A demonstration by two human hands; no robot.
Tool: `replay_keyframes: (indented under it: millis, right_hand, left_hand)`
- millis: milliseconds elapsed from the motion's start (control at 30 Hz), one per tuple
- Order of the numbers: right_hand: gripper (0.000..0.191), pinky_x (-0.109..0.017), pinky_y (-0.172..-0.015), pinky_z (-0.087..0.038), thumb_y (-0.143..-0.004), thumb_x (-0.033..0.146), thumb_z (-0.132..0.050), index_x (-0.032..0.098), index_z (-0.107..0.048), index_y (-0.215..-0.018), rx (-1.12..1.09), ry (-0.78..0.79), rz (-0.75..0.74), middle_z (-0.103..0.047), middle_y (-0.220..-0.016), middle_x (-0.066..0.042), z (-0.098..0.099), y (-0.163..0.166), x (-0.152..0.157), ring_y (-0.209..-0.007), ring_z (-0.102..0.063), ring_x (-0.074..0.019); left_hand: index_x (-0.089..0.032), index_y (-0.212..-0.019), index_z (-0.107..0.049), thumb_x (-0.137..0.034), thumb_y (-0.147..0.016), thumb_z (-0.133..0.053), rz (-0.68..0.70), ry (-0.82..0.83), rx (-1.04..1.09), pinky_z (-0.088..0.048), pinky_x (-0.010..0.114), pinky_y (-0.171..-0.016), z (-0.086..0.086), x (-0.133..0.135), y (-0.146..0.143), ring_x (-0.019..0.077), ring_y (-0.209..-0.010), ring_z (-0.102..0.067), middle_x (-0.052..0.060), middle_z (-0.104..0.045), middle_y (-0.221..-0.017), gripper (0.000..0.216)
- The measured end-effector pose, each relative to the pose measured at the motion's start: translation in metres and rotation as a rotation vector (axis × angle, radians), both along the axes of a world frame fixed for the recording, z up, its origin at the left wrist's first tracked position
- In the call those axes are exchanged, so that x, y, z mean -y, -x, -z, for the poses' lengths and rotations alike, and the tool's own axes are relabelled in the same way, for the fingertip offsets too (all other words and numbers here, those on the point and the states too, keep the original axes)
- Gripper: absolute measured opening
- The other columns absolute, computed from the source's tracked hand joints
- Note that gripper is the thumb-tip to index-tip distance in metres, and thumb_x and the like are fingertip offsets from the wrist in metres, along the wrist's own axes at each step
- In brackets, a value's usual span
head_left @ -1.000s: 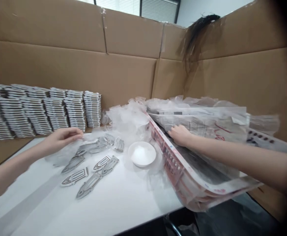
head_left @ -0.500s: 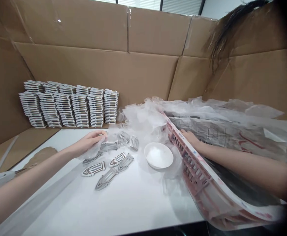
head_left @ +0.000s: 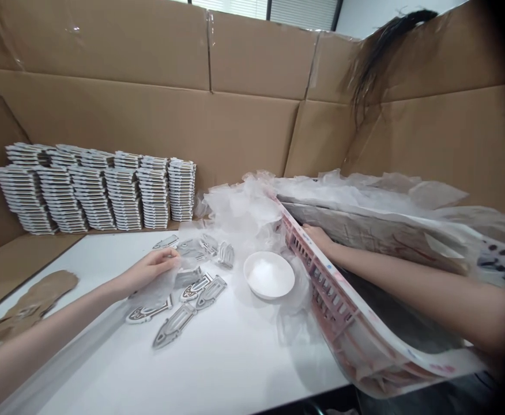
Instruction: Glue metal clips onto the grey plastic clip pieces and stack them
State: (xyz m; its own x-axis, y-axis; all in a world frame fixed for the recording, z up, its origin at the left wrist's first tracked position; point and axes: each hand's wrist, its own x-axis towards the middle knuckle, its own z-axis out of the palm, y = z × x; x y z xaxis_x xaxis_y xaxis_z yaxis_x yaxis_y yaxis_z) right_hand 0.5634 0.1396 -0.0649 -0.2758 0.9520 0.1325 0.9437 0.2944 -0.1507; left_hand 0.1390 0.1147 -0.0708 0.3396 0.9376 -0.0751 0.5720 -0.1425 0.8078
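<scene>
My left hand (head_left: 161, 262) is closed in a pinch on a clear plastic bag (head_left: 154, 288), which hangs over some flat metal pieces on the white table (head_left: 218, 369). Loose silver pieces with pointed ends and cut-out patterns, such as this metal piece (head_left: 175, 324), lie just in front of and below that hand. My right hand (head_left: 317, 237) reaches down inside a pink plastic basket (head_left: 334, 305). The basket's near rim hides its fingers, so what they touch cannot be seen. Between the hands stands a white bowl (head_left: 270, 275) with white contents.
Tall stacks of flat pieces (head_left: 118, 193) stand at the back left against a cardboard wall (head_left: 149, 109). Crumpled clear bags (head_left: 244, 204) heap up behind the bowl. Grey plastic sheeting (head_left: 391, 230) lines the basket. A brown scrap (head_left: 36, 305) lies at the left.
The view has turned a little to the right. My left hand has drawn the plastic bag slightly nearer, over the loose metal pieces. My right hand stays inside the basket.
</scene>
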Motion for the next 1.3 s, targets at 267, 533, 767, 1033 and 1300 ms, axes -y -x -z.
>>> replay_keyframes:
  millis: [267, 533, 767, 1033, 1300]
  right_hand:
    - [0.025, -0.035, -0.087, -0.039, -0.086, 0.017, -0.052, 0.006, -0.067, -0.103, 0.489, -0.115, -0.029, -0.066, -0.105, -0.023, 0.017, -0.027, -0.023, -0.104, -0.057, -0.0302]
    - [0.023, -0.034, -0.075, -0.041, -0.086, 0.014, -0.051, 0.008, -0.074, -0.086, 0.528, -0.033, -0.026, -0.070, -0.094, -0.024, 0.011, -0.019, -0.022, -0.089, -0.064, -0.0300]
    - [0.015, -0.029, -0.057, -0.036, -0.079, 0.011, -0.055, 0.012, -0.070, -0.076, 0.442, -0.032, 0.083, -0.072, -0.087, -0.020, -0.028, -0.009, 0.020, -0.077, -0.067, -0.0271]
    - [0.019, -0.028, -0.052, -0.036, -0.071, 0.014, -0.063, 0.021, -0.061, -0.054, 0.224, -0.030, 0.195, -0.065, -0.057, -0.002, -0.112, -0.009, 0.128, -0.053, -0.058, -0.0157]
    - [0.014, -0.025, -0.052, -0.033, -0.070, 0.007, -0.059, 0.017, -0.064, -0.062, 0.196, -0.026, -0.108, -0.065, -0.061, -0.003, -0.093, 0.125, 0.138, -0.056, -0.056, -0.0132]
  left_hand:
    - [-0.019, -0.083, -0.060, -0.058, -0.083, -0.052, 0.076, -0.192, -0.083, -0.042, 0.027, -0.066, -0.001, -0.002, 0.003, 0.0213, -0.076, -0.055, 0.002, -0.059, -0.079, 0.040]
    - [-0.019, -0.084, -0.064, -0.054, -0.086, -0.050, 0.053, -0.344, -0.153, -0.037, 0.026, -0.059, -0.013, 0.008, 0.005, 0.0176, -0.068, -0.051, 0.002, -0.061, -0.082, 0.038]
    - [-0.019, -0.084, -0.065, -0.048, -0.087, -0.049, 0.050, -0.491, -0.194, -0.037, 0.025, -0.060, -0.038, 0.018, 0.009, 0.0173, -0.074, -0.052, 0.002, -0.063, -0.086, 0.033]
    - [-0.019, -0.082, -0.065, -0.048, -0.087, -0.052, 0.055, -0.522, -0.162, -0.038, 0.024, -0.059, -0.034, 0.013, 0.018, 0.0153, -0.069, -0.052, 0.001, -0.063, -0.081, 0.033]
    - [-0.018, -0.080, -0.069, -0.037, -0.082, -0.061, 0.074, -0.540, -0.009, -0.044, 0.027, -0.067, -0.025, 0.009, 0.023, 0.0174, -0.076, -0.060, 0.004, -0.070, -0.084, 0.021]
